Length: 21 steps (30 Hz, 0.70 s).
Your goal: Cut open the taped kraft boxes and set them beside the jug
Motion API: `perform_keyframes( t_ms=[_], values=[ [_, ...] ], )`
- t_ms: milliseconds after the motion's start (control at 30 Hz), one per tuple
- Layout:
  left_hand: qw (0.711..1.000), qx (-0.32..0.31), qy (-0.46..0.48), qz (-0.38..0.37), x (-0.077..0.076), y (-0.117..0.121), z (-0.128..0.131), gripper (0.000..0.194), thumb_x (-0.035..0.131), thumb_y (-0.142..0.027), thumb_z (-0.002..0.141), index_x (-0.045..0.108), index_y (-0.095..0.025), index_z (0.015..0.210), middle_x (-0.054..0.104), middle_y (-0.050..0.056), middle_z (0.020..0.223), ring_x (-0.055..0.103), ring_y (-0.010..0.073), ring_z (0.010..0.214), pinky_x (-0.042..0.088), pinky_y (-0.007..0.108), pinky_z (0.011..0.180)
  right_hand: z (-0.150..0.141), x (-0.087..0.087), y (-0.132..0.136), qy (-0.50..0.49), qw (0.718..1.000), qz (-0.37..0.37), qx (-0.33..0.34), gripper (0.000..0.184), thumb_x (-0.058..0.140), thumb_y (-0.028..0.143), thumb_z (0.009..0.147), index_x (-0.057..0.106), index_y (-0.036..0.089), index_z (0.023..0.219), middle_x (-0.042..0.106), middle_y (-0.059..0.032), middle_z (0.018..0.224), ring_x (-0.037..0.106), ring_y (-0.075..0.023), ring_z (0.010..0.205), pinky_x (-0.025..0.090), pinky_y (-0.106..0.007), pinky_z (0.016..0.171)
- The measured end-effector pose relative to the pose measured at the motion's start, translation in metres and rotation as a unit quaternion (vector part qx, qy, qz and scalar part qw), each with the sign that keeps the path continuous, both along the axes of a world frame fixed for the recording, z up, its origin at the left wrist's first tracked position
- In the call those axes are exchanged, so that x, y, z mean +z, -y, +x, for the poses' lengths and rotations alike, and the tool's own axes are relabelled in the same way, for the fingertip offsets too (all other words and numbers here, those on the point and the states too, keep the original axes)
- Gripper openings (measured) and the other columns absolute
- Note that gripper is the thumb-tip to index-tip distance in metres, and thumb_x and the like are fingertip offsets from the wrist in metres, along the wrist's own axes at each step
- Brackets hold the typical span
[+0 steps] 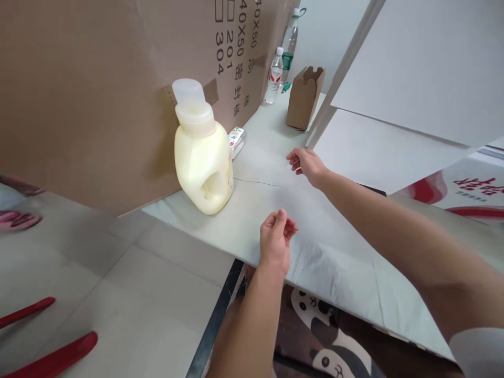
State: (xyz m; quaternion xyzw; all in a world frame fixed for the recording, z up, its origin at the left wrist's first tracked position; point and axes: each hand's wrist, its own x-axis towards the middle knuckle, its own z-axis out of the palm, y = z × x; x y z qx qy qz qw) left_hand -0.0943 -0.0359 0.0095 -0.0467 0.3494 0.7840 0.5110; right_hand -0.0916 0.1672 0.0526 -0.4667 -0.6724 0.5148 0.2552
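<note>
My left hand (276, 239) hovers over the table's near edge, thumb raised and fingers loosely curled, with nothing in it. Farther along the same tabletop (252, 220), my right hand (309, 165) is held above the cloth, its fingers slightly spread and empty. Left of both hands stands a pale yellow detergent jug (202, 157) with a whitish cap, upright and touched by neither hand. Behind the jug lies a small white packet (237, 140), partly hidden by it.
A large cardboard box (98, 94) rises along the left. At the back stand a small water bottle (274, 76), a bigger bottle (289, 44) and a small brown carton (305, 100). White panels (417, 68) lean at right. Red legs (59, 357) show on the floor.
</note>
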Motion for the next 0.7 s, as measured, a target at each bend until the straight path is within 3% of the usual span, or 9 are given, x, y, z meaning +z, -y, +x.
perform_keyframes(
  t_ms=[200,367,433,567,700],
  values=[
    [0.997,-0.081,0.0,-0.005,0.003,0.014,0.011,0.057,0.095,-0.056,0.046,0.063,-0.015,0.068,0.067,-0.001,0.064,0.057,0.0067,0.052,0.045,0.021,0.059,-0.04,0.002,-0.041,0.064,0.995,0.069,-0.028,0.019,0.05,0.025,0.087,0.057,0.02,0.07,0.057,-0.0023,0.074,0.053,-0.0142,0.062,0.045,-0.029,0.06],
    [0.979,-0.194,-0.055,0.008,-0.008,0.016,0.005,0.06,0.088,-0.066,0.054,0.056,-0.016,0.06,0.059,-0.001,0.053,0.053,0.0091,0.05,0.041,0.026,0.061,-0.071,0.009,-0.095,0.116,0.977,0.164,-0.072,0.011,0.054,0.022,0.086,0.053,0.021,0.074,0.059,-0.0042,0.08,0.06,-0.0215,0.083,0.053,-0.037,0.078],
    [0.975,-0.209,-0.08,0.005,-0.015,0.011,-0.005,0.062,0.082,-0.072,0.057,0.054,-0.016,0.057,0.055,-0.001,0.05,0.05,0.0091,0.05,0.039,0.027,0.061,-0.079,0.011,-0.11,0.14,0.965,0.207,-0.082,0.01,0.053,0.022,0.087,0.052,0.021,0.077,0.062,-0.0057,0.085,0.062,-0.0242,0.093,0.053,-0.041,0.085],
    [0.976,-0.207,-0.072,-0.014,-0.023,0.006,-0.02,0.065,0.077,-0.078,0.059,0.051,-0.018,0.056,0.049,-0.003,0.048,0.044,0.0087,0.047,0.034,0.027,0.058,-0.089,0.013,-0.117,0.192,0.948,0.237,-0.094,0.009,0.047,0.019,0.089,0.056,0.017,0.091,0.065,-0.0092,0.103,0.061,-0.0248,0.106,0.048,-0.043,0.095],
    [0.974,-0.217,-0.056,-0.024,-0.022,0.011,-0.017,0.066,0.076,-0.079,0.059,0.049,-0.019,0.055,0.048,-0.003,0.048,0.042,0.0087,0.048,0.032,0.027,0.058,-0.096,0.021,-0.115,0.269,0.923,0.261,-0.091,0.03,0.046,0.018,0.092,0.053,0.005,0.119,0.058,-0.018,0.126,0.055,-0.0258,0.122,0.041,-0.043,0.1]
  ],
)
